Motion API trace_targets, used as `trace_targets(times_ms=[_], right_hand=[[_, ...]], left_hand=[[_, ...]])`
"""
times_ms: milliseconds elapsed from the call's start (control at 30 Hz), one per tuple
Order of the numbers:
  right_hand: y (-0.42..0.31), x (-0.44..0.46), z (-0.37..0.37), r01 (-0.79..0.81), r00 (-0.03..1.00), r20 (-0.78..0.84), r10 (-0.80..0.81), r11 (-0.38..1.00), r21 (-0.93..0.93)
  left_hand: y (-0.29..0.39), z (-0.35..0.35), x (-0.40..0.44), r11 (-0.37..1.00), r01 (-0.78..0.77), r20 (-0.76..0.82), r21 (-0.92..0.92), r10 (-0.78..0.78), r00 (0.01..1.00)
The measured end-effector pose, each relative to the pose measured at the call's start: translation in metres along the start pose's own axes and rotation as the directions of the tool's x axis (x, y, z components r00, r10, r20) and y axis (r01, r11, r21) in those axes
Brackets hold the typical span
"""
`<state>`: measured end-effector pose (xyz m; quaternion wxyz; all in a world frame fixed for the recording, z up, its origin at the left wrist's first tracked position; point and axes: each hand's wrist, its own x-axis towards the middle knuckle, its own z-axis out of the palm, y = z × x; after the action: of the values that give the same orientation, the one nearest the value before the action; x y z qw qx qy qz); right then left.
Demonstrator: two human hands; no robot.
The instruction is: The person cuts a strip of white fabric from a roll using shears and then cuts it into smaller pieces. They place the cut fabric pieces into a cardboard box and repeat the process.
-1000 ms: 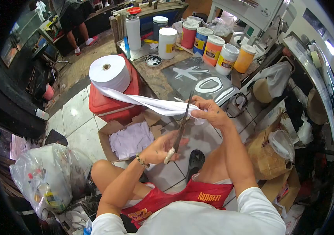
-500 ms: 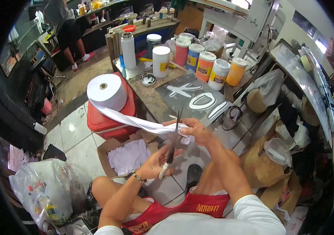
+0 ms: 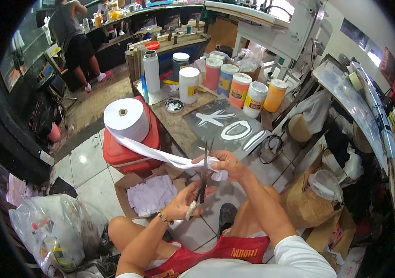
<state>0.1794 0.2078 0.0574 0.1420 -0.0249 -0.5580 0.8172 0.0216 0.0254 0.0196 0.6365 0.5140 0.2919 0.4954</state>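
Observation:
My left hand (image 3: pixel 184 203) is closed around the pale-wrapped handle of a pair of scissors (image 3: pixel 202 185). The blades point up and away from me, slightly parted, beside the white fabric strip (image 3: pixel 169 159). Near the strip's end, my right hand (image 3: pixel 229 166) grips it, with a short tail hanging below the fingers. From there the strip runs slack and twisted to a large white roll (image 3: pixel 119 121) on a red cooler (image 3: pixel 114 155). Below the strip, an open cardboard box (image 3: pixel 122 194) holds white fabric pieces (image 3: pixel 151 194).
Several paint jars (image 3: pixel 238 90) and a white bottle (image 3: pixel 151 72) stand on the low table (image 3: pixel 163 99) ahead, beside a dark lettered board (image 3: pixel 206 125). A stuffed plastic bag (image 3: pixel 54 231) sits left, a brown paper bag (image 3: pixel 301 199) right. Another person (image 3: pixel 75 41) stands far left.
The scissor blades have parted slightly, having looked nearly together before. My right hand still holds the strip in about the same place. The other person has come more into view.

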Motion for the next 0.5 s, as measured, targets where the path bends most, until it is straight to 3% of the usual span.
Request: trace_targets(times_ms=[100,133,167,200,267,300,367,433,500], right_hand=[[0.008,0.001,-0.004,0.020,0.994,-0.103,-0.023,0.999,-0.027],[0.009,0.000,-0.007,0.044,0.991,-0.126,-0.046,0.999,-0.014],[0.010,0.000,-0.010,0.070,0.987,-0.148,-0.069,0.998,-0.001],[0.005,-0.002,-0.013,0.060,0.990,-0.127,-0.066,0.997,-0.053],[0.010,-0.004,-0.022,0.013,0.987,-0.153,-0.037,0.988,-0.154],[0.007,-0.003,-0.019,-0.036,0.983,-0.183,-0.011,0.967,-0.251],[0.006,-0.003,-0.010,-0.069,0.984,-0.180,0.012,0.947,-0.313],[0.004,0.000,-0.002,-0.102,0.983,-0.180,0.036,0.922,-0.373],[0.002,0.002,0.000,-0.038,0.989,-0.145,-0.014,0.935,-0.352]], left_hand=[[-0.008,-0.001,0.002,1.000,-0.018,-0.083,0.007,0.019,0.996],[-0.018,-0.010,0.004,0.885,0.193,-0.092,-0.424,-0.254,0.963],[-0.027,-0.017,0.005,0.555,0.328,0.018,-0.765,-0.490,0.871],[-0.031,-0.018,0.003,0.554,0.328,0.019,-0.765,-0.489,0.872],[-0.036,-0.017,-0.001,0.926,0.211,-0.030,-0.314,-0.232,0.972],[-0.032,-0.015,-0.001,0.926,0.210,-0.028,-0.313,-0.230,0.973],[-0.023,-0.009,-0.002,0.978,0.164,-0.151,-0.126,-0.183,0.972],[-0.011,-0.002,0.002,0.988,0.087,-0.169,-0.128,-0.108,0.980],[-0.020,-0.008,0.004,0.992,0.008,-0.188,-0.124,-0.031,0.982]])
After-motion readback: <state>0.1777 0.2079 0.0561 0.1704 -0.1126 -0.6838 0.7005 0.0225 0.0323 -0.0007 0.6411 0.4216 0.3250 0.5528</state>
